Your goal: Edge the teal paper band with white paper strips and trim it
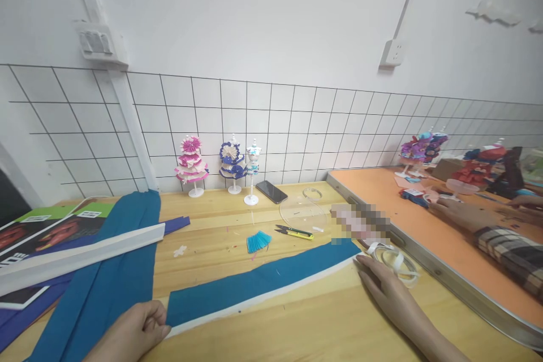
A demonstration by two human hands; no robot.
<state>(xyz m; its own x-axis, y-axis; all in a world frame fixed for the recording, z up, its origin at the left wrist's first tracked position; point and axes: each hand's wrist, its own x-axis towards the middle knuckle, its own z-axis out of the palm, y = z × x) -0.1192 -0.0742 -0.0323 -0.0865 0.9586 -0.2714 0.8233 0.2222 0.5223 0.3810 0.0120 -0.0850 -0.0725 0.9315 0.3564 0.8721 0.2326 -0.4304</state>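
Observation:
A long blue fabric strip point(263, 277) with a white lower edge lies slantwise across the wooden table. My left hand point(136, 328) is closed, thumb and forefinger pinching the strip's near left corner. At the far right end, my right hand point(390, 291) rests with its fingers stretched out, fingertips touching the white edge. Beyond the strip are a small pleated turquoise fabric piece point(258, 242) and yellow-handled thread snips point(294, 232). A coil of white ribbon point(399, 266) lies beside my right hand, partly behind it.
Folded blue fabric point(121, 254) and a white strip point(85, 257) cover the left side. Small display stands point(196, 191), a phone point(271, 192) and a clear round plate point(301, 212) stand or lie at the back. Past a metal edge point(441, 274), a co-worker's hand point(462, 213) is over an orange table.

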